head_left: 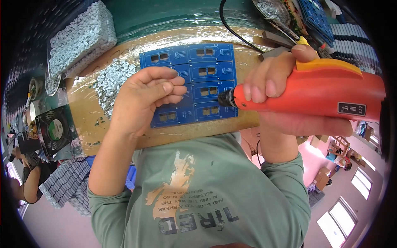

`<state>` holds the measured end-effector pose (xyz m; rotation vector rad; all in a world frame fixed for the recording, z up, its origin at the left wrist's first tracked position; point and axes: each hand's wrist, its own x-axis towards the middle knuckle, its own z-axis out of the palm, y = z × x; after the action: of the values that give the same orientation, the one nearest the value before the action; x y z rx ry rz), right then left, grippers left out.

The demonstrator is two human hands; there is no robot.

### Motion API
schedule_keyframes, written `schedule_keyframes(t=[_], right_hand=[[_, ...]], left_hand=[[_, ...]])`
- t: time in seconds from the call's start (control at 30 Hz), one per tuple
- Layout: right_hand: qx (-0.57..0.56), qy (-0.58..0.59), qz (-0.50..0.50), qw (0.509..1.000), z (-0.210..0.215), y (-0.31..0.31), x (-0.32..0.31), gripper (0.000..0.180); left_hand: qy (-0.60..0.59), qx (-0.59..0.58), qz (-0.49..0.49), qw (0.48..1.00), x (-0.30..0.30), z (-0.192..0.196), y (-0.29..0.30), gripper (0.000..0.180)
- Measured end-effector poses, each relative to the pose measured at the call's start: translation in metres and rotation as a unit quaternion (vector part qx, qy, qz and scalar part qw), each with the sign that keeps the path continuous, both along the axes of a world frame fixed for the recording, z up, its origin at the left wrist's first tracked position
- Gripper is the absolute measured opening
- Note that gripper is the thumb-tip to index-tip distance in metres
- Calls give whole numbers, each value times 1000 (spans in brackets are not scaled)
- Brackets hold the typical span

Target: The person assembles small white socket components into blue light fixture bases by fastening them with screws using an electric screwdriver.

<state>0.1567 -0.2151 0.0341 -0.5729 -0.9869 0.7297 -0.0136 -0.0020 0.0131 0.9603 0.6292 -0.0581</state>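
Observation:
My right hand is wrapped round a red electric screwdriver with an orange-yellow lever and a black nose. Its nose points left, over the right edge of a blue circuit board panel. The panel has several repeated sections, each with paired rectangular openings. Over the panel's left side, my left hand is closed, thumb against the curled fingers. Whatever is in that pinch, if anything, is too small to make out. Beside the left wrist lies a loose pile of small pale grey parts.
A heaped block of similar pale parts stands at the far left. Nearer is a black fan. A metal dish of small bits and a yellow-handled tool lie far right. A black cable curves behind the panel.

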Motion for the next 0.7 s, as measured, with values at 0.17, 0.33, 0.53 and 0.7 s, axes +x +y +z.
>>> schedule_keyframes(t=[0.17,0.33,0.53,0.7], right_hand=[[-20,22,-22,999,8,-5,-7,115],[2,-4,-33,999,9,-5,-10,113],[4,-59,9,998,6,4,-9,111],[-19,-52,9,998,9,5,-18,111]], left_hand=[[-3,173,13,985,-22,5,18,21],[56,568,-160,805,-59,15,33,23],[-59,712,-192,672,-91,-6,16,31],[-60,745,-238,621,-91,-9,9,35]])
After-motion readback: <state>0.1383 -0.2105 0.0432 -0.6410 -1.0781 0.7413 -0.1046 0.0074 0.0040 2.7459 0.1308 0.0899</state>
